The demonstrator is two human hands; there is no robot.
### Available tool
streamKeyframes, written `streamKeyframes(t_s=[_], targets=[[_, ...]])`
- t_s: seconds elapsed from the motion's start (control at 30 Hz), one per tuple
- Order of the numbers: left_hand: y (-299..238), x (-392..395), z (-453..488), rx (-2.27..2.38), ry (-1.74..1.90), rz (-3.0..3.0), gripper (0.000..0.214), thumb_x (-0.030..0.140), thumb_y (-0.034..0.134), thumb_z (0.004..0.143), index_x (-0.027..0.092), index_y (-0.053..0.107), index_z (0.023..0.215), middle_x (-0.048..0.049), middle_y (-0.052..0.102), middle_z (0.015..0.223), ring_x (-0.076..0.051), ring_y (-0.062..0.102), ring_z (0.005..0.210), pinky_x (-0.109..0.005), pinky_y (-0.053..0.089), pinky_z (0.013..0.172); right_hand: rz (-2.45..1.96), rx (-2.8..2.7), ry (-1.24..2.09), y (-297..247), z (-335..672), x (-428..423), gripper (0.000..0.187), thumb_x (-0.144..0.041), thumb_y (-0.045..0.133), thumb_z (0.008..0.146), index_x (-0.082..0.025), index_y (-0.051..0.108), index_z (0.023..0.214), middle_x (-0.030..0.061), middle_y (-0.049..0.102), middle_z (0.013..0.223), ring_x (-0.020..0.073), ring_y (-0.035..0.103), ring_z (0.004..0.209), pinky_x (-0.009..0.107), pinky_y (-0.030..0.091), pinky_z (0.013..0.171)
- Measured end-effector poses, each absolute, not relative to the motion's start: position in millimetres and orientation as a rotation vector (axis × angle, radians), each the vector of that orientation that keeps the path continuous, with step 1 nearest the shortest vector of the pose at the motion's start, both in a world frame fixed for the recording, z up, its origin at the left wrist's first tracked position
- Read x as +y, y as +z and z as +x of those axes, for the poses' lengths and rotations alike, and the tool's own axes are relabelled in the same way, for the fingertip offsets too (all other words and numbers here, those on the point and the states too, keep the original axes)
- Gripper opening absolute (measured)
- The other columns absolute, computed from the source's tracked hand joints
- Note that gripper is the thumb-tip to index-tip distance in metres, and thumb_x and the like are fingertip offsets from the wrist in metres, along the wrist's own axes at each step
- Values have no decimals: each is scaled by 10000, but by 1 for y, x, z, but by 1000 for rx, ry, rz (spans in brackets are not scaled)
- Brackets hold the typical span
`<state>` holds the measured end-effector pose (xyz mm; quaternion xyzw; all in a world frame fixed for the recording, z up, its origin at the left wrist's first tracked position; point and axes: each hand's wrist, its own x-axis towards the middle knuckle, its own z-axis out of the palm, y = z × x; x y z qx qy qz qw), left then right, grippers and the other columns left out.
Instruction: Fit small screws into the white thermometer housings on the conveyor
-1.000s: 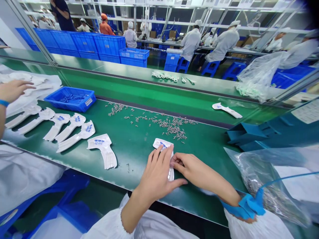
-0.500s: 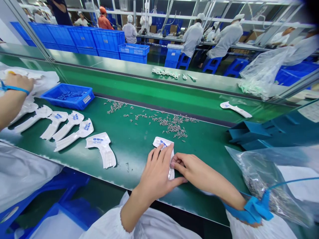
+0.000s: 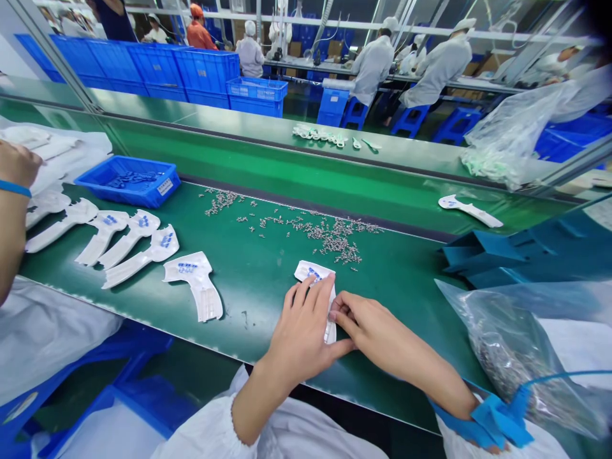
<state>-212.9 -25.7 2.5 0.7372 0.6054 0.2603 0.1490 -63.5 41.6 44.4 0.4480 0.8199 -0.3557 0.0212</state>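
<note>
My left hand (image 3: 301, 331) lies flat, fingers spread, on a white plastic gun-shaped shell (image 3: 316, 275) on the green table (image 3: 248, 280), holding it down. My right hand (image 3: 370, 328) comes in from the right with its fingertips pinched together at the shell's edge; what they pinch is too small to see. A scatter of small silver screws (image 3: 329, 239) lies just beyond the shell.
Several similar white shells (image 3: 196, 284) lie in a row to the left, near a blue tray (image 3: 128, 180). A co-worker's hand (image 3: 16, 167) is at far left. A plastic bag of screws (image 3: 516, 357) sits at right. One shell (image 3: 469, 210) rides the conveyor.
The co-worker's hand at far left has shifted over the white pile. The shell on the conveyor has moved rightward. My hands have barely moved on the shell.
</note>
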Motion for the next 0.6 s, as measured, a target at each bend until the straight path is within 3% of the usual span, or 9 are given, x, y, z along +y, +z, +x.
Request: streamKeyframes(t_s=[0.17, 0.37, 0.6], targets=[[3, -25, -213, 1728, 737, 2110, 861, 608, 580, 901, 155, 206, 1531, -136, 412, 1540, -352, 338, 1430, -534, 320, 1129, 1446, 2490, -1158, 40, -63, 50, 123, -306, 497, 955, -248, 409, 891, -7, 624, 796, 184, 556, 701, 289, 324, 605], [-1, -27, -215, 1713, 806, 2015, 1037, 570, 745, 799, 240, 112, 1552, -119, 389, 1549, -372, 300, 1449, -565, 335, 1134, 1519, 2308, -1721, 36, -67, 51, 179, -326, 547, 921, -246, 409, 1003, -3, 654, 821, 164, 609, 661, 262, 422, 536], [-5, -33, -218, 1576, 1018, 1967, 1029, 456, 743, 845, 343, 0, 1548, -85, 319, 1575, -323, 228, 1484, -534, 371, 1146, 1618, 2337, -2026, 25, -78, 39, 321, -430, 597, 902, -256, 372, 1050, -18, 641, 844, 149, 620, 679, 268, 497, 582]])
